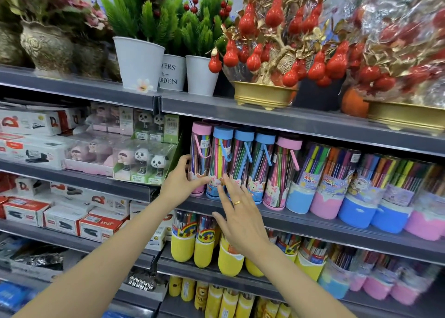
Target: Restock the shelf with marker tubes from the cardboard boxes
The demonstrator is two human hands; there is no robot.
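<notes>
Pinching pink-capped marker tube (199,159) in left hand (179,181) grip; right hand (237,217) spread, fingertips on blue-capped tube (220,161).

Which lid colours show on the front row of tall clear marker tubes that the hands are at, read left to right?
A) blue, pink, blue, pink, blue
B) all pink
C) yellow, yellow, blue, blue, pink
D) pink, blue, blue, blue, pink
D: the leftmost tube by the left hand has a pink lid, the next three tubes have blue lids, and the rightmost tube a pink one; the right hand reaches in front of them.
</notes>
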